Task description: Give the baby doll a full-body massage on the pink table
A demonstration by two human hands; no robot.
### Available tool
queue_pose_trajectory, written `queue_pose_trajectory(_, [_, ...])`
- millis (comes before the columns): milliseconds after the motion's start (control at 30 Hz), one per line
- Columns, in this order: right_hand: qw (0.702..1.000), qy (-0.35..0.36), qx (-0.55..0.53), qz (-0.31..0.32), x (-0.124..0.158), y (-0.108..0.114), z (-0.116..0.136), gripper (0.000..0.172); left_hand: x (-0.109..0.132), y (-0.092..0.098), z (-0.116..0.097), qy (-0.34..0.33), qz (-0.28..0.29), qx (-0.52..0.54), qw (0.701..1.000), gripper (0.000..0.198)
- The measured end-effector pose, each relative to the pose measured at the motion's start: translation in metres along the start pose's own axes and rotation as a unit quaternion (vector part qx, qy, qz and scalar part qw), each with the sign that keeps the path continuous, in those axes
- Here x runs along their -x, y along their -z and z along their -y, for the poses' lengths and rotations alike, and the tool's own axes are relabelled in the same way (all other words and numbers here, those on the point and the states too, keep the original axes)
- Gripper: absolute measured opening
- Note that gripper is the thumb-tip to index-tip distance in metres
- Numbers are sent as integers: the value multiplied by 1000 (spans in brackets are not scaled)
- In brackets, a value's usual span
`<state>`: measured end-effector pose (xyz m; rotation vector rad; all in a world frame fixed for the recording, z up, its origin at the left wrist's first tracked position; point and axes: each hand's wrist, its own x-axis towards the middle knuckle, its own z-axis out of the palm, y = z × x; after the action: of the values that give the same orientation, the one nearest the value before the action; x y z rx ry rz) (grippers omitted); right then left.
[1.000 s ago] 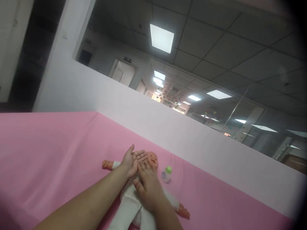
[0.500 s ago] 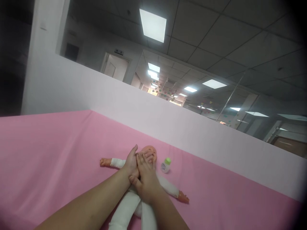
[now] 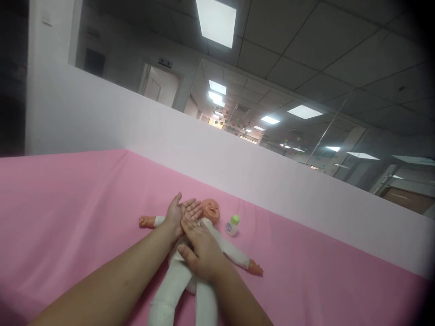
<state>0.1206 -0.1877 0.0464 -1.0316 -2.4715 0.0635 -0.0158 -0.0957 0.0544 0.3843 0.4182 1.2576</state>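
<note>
A baby doll point(image 3: 171, 283) with a white cloth body lies on its back, arms spread, on a pink sheet point(image 3: 84, 213). Above its chest, my left hand point(image 3: 178, 215) is open with the palm turned up and the fingers stretched toward the doll's head. My right hand point(image 3: 202, 249) lies palm down, fingers extended, its fingertips on the left palm. Neither hand holds anything. Beside the doll's head stands a small clear bottle point(image 3: 232, 226) with a green cap. My hands and forearms cover part of the doll's torso and one of its arms.
A low white wall point(image 3: 204, 145) runs behind the pink surface, with a glass pane above it. Through the glass show ceiling lights point(image 3: 217, 22) and a doorway point(image 3: 159, 86). A dark opening lies at the far left.
My right hand has slid back along the left palm toward the wrist, and both hands have shifted left. The doll's face, covered before, now shows. The camera view has shifted slightly.
</note>
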Motion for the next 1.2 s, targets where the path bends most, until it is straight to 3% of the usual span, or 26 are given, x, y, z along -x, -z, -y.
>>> queue_pose_trajectory(233, [998,-50,26,-35,3,-12,-7,97,6,-8,31,43,35,13,998,69])
queue_pose_trajectory(400, [993,-96,64,-38,4,-14,-21,89,9,-9,43,104,79,17,991,76])
queue_pose_trajectory(567, [988,-132,70,-29,3,-12,-21,78,4,-6,27,56,51,15,997,71])
queue_pose_trajectory(733, [993,-90,72,-23,3,-10,-10,74,-6,6,7,1,16,29,999,76])
queue_pose_trajectory(867, [999,-24,25,-4,5,-10,-3,80,-4,6,3,4,12,41,999,76])
queue_pose_trajectory(1100, [998,-37,3,-48,7,-13,-7,100,16,-16,31,68,71,60,993,68])
queue_pose_trajectory(1200, [996,-69,-1,-59,7,-14,-13,97,18,-19,45,97,100,57,989,61])
